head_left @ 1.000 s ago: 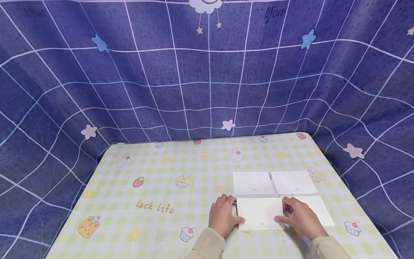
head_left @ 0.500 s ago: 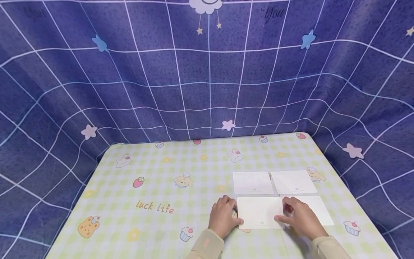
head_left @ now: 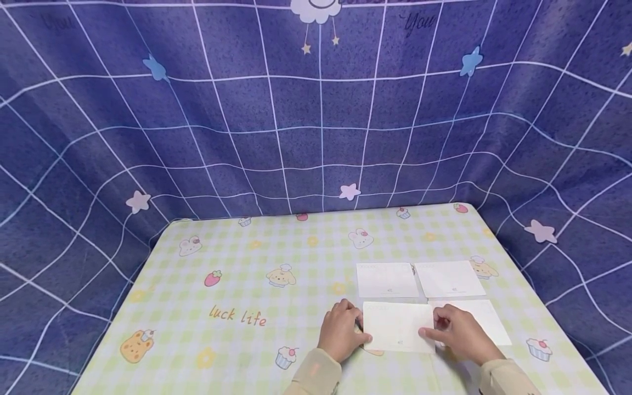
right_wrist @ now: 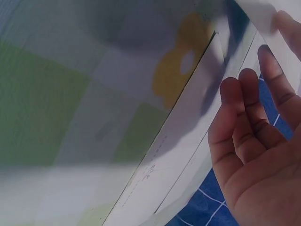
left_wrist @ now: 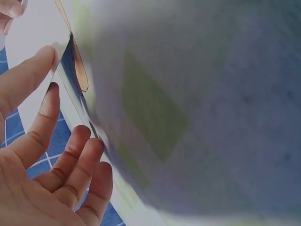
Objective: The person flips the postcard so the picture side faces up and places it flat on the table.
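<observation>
A white postcard with faint boxes and a small mark is held between both hands, slightly above the table. My left hand pinches its left edge, thumb on top and index finger beneath; the other fingers of the left hand are loosely bent. On the right edge, my right hand pinches with the thumb on the top face. In the right wrist view the right hand has its remaining fingers bent below the card. Another postcard lies partly hidden behind the right hand.
Two more postcards, one behind the held one and one to its right, lie side by side. A pale green checked tablecloth with printed animals covers the table. Dark blue gridded cloth hangs around the back and sides.
Both hands stay almost in place with the postcard between them. The card's far right corner sits slightly lower, and the right fingers have shifted a little. The head view has moved slightly.
</observation>
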The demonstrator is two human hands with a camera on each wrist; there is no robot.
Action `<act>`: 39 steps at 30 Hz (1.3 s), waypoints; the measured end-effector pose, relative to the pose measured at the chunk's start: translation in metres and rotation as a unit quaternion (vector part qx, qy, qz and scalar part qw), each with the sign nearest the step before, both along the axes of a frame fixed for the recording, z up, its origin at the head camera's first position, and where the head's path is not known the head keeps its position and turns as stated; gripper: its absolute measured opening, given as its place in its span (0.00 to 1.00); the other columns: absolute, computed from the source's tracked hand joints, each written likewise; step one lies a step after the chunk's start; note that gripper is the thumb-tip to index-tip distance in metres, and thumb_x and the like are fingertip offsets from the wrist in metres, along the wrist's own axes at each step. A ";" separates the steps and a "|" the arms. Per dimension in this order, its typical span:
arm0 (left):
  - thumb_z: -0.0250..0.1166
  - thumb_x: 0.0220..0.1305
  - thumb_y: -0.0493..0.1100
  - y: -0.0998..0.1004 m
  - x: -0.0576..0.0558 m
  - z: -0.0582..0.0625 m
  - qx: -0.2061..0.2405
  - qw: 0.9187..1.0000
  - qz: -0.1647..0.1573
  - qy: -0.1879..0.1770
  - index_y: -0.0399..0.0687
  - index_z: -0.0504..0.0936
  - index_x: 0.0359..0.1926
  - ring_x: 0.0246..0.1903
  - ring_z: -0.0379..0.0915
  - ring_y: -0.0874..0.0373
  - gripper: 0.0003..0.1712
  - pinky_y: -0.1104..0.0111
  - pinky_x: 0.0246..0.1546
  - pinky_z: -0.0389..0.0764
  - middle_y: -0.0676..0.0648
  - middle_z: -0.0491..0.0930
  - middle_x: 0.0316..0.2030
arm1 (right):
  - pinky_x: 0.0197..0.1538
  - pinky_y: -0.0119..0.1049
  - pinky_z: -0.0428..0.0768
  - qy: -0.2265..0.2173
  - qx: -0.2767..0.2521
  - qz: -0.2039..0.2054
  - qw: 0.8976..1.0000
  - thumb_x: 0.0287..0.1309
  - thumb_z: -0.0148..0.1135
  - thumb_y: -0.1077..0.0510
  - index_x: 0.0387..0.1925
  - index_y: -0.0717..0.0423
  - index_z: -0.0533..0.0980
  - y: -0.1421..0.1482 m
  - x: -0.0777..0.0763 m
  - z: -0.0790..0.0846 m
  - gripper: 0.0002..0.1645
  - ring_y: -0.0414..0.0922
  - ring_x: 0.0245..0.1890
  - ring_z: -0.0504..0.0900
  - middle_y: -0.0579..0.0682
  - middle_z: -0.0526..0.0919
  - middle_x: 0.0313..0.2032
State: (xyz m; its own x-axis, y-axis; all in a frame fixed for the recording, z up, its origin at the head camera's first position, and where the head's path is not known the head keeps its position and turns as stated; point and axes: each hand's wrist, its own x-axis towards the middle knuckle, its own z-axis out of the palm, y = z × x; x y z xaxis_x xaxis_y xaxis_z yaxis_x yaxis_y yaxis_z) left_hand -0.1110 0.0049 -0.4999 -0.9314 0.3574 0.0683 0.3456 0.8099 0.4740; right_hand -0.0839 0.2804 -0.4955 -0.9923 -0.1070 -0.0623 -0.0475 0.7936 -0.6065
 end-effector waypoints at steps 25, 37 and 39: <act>0.80 0.51 0.48 -0.007 -0.004 0.015 0.019 0.999 0.026 0.007 0.54 0.77 0.23 0.40 0.75 0.55 0.17 0.62 0.41 0.75 0.52 0.78 0.39 | 0.36 0.36 0.69 0.002 -0.028 0.002 1.000 0.62 0.70 0.43 0.23 0.49 0.68 -0.008 -0.007 0.013 0.23 0.42 0.32 0.71 0.43 0.72 0.28; 0.79 0.53 0.47 -0.022 -0.007 0.029 0.022 0.999 0.019 0.037 0.51 0.80 0.30 0.29 0.66 0.63 0.15 0.66 0.34 0.73 0.51 0.79 0.35 | 0.35 0.34 0.68 0.086 -0.031 0.018 0.996 0.63 0.70 0.46 0.21 0.45 0.66 -0.020 -0.012 0.022 0.23 0.38 0.30 0.70 0.37 0.71 0.25; 0.79 0.54 0.47 -0.024 -0.007 0.031 0.023 0.999 0.020 0.035 0.51 0.80 0.31 0.28 0.65 0.64 0.14 0.66 0.34 0.73 0.51 0.79 0.35 | 0.34 0.34 0.67 0.085 -0.037 0.021 0.995 0.63 0.69 0.46 0.22 0.46 0.66 -0.022 -0.013 0.024 0.23 0.38 0.30 0.69 0.37 0.71 0.26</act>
